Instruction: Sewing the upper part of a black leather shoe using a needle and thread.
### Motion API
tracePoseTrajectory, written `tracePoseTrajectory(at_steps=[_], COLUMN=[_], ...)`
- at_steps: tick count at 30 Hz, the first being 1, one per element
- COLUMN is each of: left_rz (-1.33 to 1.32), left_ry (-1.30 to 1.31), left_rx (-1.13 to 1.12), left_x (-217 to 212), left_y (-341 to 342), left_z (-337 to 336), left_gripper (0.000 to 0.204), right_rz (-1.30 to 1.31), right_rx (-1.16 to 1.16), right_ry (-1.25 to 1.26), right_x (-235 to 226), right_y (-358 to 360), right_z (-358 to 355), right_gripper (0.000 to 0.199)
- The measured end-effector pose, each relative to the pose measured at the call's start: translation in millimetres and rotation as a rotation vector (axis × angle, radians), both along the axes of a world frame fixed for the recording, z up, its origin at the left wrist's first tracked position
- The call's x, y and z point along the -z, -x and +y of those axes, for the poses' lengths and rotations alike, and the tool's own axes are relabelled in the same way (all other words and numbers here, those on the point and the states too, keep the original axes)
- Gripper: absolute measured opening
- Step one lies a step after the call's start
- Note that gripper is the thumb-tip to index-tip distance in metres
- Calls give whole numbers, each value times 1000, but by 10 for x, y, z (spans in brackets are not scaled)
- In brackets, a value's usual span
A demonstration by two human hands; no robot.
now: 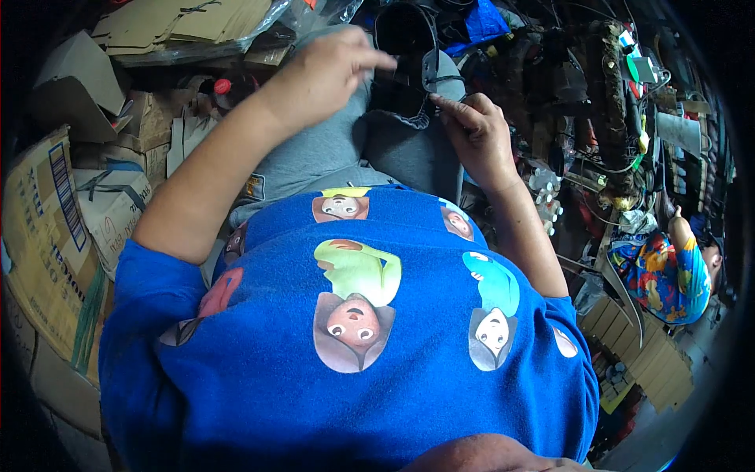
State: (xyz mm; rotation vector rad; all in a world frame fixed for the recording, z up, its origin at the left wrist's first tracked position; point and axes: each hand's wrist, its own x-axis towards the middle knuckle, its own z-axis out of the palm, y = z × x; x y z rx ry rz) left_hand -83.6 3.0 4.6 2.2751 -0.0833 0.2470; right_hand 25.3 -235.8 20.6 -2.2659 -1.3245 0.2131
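Note:
On my lap, between my grey-trousered knees, rests a black shoe-like thing [405, 31] with a dark oval opening; its exact kind is hard to make out. A strip with small holes runs down its right side, and a thin dark lace-like end [450, 79] sticks out there. My right hand [481, 138] grips its lower right edge, index finger stretched to the rim and the other fingers curled. Over its left side is my left hand [334, 75], slightly blurred, with the index finger pointing out across the opening. Nothing shows in that hand.
Cardboard boxes [47, 244] and flat cardboard sheets [181, 27] line the left side, near a red bottle cap [222, 86]. Cluttered tools and scraps fill the right. Another person in a colourful shirt [664, 275] is at the far right, beside a slatted wooden board [645, 354].

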Motion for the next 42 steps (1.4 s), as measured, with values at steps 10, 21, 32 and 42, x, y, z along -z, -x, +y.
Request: tracePoseTrajectory(at_steps=[10,21,32,42], left_rz=[-207,-123,-51,148], left_ry=[-220,-222,-213,-226], left_rx=[-78,-53,-21,39], left_x=[140,202,236,161], left_y=[63,-86,-142,-214], left_z=[-229,-163,-186,-251], left_gripper=[14,17,15,13], right_rz=[396,565,657,722], right_rx=[98,41,24,11], right_ry=[35,109,97,40], right_x=[-2,42,92,166], right_y=[-92,-356,-417,-394], right_z=[-10,39,35,47], right_gripper=[37,29,37,33])
